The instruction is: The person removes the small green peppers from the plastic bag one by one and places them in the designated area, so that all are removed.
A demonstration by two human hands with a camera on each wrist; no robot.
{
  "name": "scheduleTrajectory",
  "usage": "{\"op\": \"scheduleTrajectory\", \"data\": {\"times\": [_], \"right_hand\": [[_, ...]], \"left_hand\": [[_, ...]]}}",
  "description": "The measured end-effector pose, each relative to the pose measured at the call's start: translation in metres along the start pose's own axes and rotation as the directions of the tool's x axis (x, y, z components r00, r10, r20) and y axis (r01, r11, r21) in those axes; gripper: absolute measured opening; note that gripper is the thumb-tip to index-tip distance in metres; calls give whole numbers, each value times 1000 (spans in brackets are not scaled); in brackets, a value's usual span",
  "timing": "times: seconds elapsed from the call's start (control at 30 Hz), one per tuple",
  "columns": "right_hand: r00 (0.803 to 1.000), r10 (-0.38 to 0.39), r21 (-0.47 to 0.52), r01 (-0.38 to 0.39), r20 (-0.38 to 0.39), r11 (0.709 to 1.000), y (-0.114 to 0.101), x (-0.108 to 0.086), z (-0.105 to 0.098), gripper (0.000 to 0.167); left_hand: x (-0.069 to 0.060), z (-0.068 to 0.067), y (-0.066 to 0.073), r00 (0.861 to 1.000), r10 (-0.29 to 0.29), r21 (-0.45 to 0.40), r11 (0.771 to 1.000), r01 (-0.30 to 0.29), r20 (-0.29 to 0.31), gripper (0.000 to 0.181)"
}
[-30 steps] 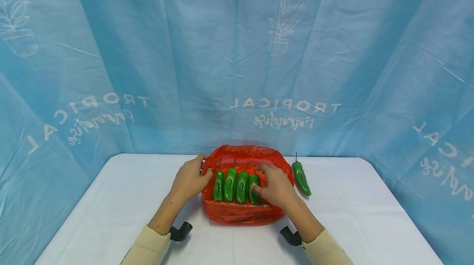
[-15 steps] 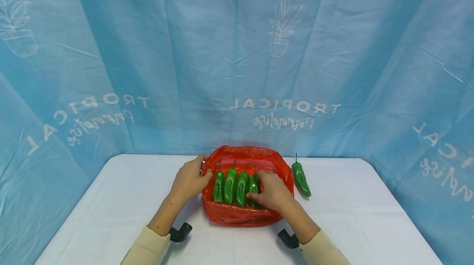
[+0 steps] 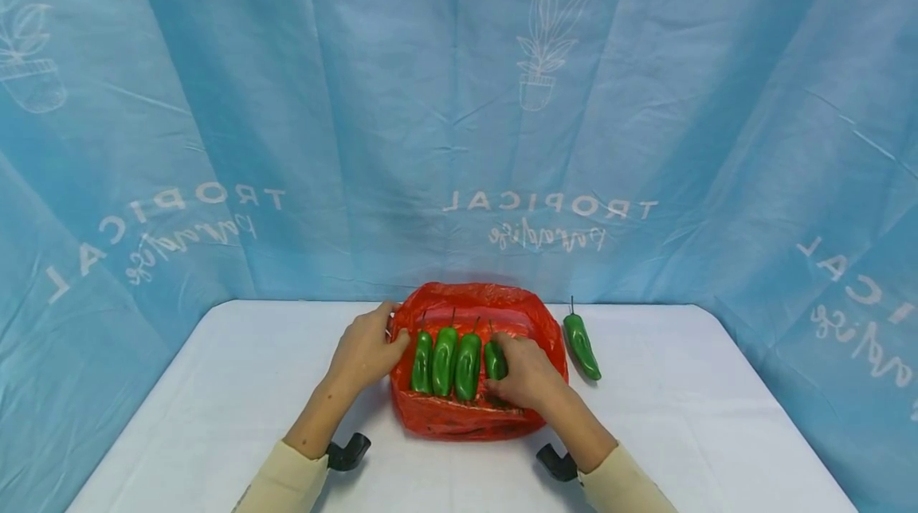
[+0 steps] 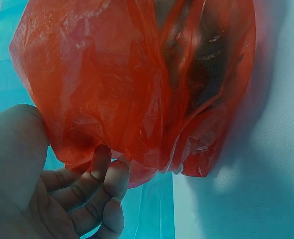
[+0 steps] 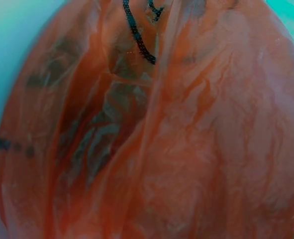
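The right hand (image 3: 529, 373) has its grip closed on the rightmost pepper (image 3: 495, 358) in the red bag (image 3: 469, 424); the left hand (image 3: 364, 350) pinches the bag's rim. A narrow gap has opened beside that pepper, parting it from the row of three peppers (image 3: 445, 362), so it seems singled out. The bag sits near the counter's (image 3: 688, 425) far edge, about midway along.

red bag (image 3: 469, 424): crinkled, mouth gaping; held green pepper (image 3: 494, 361): glossy, inside, stem upward
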State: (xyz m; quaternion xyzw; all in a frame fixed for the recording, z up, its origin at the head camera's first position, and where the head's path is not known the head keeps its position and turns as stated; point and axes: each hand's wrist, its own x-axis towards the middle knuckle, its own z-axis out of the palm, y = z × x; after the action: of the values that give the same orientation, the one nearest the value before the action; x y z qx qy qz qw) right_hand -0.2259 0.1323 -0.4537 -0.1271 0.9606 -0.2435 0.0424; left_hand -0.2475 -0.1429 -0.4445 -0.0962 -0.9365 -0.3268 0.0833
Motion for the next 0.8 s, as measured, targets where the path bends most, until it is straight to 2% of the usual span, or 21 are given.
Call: {"op": "scheduleTrajectory", "data": {"times": [0.27, 0.5, 0.8], "right_hand": [[1000, 18, -4, -18, 11, 1000, -1, 0, -4, 75], [996, 86, 6, -87, 25, 996, -3, 2, -2, 80], [996, 89, 10, -89, 1, 996, -2, 3, 1, 78]], "left_hand": [[-1, 1, 0, 1000, 5, 5, 1000, -5, -3, 41], [-1, 1, 0, 1000, 5, 3, 1000, -5, 2, 41], [-1, 1, -1, 1000, 5, 3, 1000, -5, -2, 40]]}}
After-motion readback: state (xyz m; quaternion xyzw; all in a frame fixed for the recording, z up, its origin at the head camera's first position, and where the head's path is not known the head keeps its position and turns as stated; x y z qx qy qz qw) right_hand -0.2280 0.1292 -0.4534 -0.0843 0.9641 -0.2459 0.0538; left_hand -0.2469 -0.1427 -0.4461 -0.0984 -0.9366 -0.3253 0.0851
